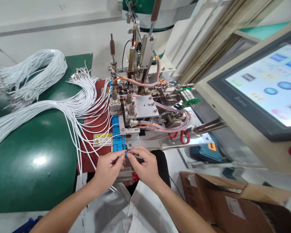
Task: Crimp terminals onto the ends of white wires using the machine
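Observation:
My left hand [108, 169] and my right hand [145, 165] meet at the near end of a small assembly machine [138, 110]. Both pinch a small blue part [126, 154] between fingertips, right below a row of blue fixture blocks [118, 136]. Thin white wires [87, 110] fan from a big bundle on the left across a red plate [97, 129] toward the blue blocks. One or two wires run under my left hand. What exactly sits between the fingertips is too small to make out beyond its blue colour.
A green table [34, 161] holds the coiled white wire bundle [31, 74]. A touch screen panel [269, 84] stands at the right. An open cardboard box [232, 200] lies at lower right, and a clear plastic bag [126, 210] lies below my hands. Orange and blue hoses [169, 124] loop over the machine.

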